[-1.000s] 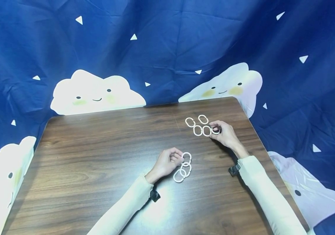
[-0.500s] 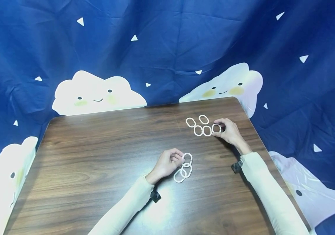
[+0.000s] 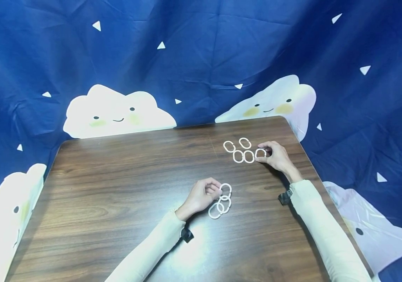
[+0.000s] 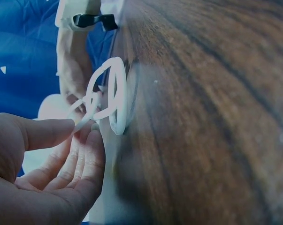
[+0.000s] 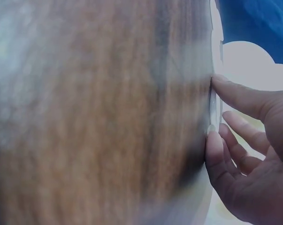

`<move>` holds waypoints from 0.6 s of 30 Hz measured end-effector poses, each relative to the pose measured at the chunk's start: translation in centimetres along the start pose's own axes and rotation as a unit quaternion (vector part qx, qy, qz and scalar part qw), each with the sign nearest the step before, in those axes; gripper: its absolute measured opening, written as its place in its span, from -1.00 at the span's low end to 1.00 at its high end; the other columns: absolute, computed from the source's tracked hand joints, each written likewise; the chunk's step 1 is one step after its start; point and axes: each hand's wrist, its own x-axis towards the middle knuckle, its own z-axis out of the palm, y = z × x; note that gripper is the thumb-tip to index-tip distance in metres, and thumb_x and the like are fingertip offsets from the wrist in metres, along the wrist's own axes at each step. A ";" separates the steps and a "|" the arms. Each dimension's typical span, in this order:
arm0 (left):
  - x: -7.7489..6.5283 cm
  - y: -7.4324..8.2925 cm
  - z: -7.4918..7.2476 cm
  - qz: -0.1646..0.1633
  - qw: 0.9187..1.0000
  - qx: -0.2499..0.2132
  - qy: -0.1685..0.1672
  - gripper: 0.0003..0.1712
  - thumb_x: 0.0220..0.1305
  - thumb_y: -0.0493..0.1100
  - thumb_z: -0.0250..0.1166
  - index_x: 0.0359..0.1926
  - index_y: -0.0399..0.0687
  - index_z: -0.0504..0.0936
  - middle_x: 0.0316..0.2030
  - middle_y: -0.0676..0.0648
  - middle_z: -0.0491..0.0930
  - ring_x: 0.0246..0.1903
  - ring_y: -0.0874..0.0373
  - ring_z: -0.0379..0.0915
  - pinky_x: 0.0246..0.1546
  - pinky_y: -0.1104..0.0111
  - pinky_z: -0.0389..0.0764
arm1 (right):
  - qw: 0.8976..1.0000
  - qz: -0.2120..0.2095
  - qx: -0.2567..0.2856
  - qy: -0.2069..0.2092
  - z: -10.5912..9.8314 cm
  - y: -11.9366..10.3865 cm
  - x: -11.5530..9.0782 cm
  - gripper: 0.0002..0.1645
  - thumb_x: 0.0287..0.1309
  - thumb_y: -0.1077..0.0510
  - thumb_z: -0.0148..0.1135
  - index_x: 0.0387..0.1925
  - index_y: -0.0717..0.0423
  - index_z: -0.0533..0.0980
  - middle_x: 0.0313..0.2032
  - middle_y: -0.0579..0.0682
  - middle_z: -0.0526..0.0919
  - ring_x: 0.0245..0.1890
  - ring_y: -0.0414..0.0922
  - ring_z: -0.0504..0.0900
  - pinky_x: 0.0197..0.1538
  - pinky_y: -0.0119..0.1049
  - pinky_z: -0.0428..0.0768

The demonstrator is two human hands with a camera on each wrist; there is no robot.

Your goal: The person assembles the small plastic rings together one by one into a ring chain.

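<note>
My left hand (image 3: 202, 194) pinches, between thumb and fingertips, a short chain of three linked white plastic C-rings (image 4: 121, 98), each with a small gap. In the left wrist view the chain's far ring stands near the wooden tabletop. At the back right, my right hand (image 3: 276, 158) has thumb and finger at opposite edges of a single loose white C-ring (image 3: 256, 154). The right wrist view has this ring (image 5: 213, 103) edge-on, flat at the table surface, between the thumb and a fingertip. It lies at the right end of a row of similar rings.
Several other loose white C-rings (image 3: 233, 157) lie just left of my right hand. The brown wooden table (image 3: 116, 196) has its far right corner beyond them. A blue curtain (image 3: 193, 51) with printed clouds hangs behind. Black cameras are strapped at both wrists.
My right hand has shifted slightly right and back; its fingers now span the end ring, which shows more fully than before. The left hand and its chain have barely moved.
</note>
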 end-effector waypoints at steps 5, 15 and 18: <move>0.0 0.0 0.0 0.004 1.000 0.001 -0.001 -0.83 0.28 -0.36 0.39 -0.10 -0.28 0.71 -0.29 -0.23 0.78 -0.34 0.12 0.71 -0.29 0.56 0.67 | 1.000 0.008 0.004 0.001 -0.1 -0.1 -0.1 -0.32 0.04 0.16 0.62 0.20 0.26 0.58 0.09 0.32 0.58 0.14 0.26 0.59 0.30 0.13 0.49; 0.1 -0.3 0.1 0.005 1.000 0.004 -0.004 -0.83 0.29 -0.36 0.38 -0.10 -0.28 0.71 -0.29 -0.21 0.79 -0.39 0.31 0.64 -0.28 0.54 0.68 | 1.000 0.024 -0.013 -0.005 -0.1 0.0 -0.3 -0.26 -0.04 0.04 0.68 0.18 0.21 0.63 -0.02 0.27 0.64 0.03 0.18 0.63 0.13 -0.08 0.51; 0.1 -0.3 0.1 0.004 1.000 0.000 -0.004 -0.83 0.29 -0.37 0.37 -0.10 -0.29 0.71 -0.29 -0.22 0.79 -0.40 0.30 0.64 -0.29 0.55 0.67 | 0.999 0.032 -0.006 -0.008 -0.1 -0.1 -0.3 -0.27 -0.06 0.00 0.70 0.14 0.17 0.65 -0.05 0.25 0.68 -0.02 0.11 0.64 0.08 -0.16 0.51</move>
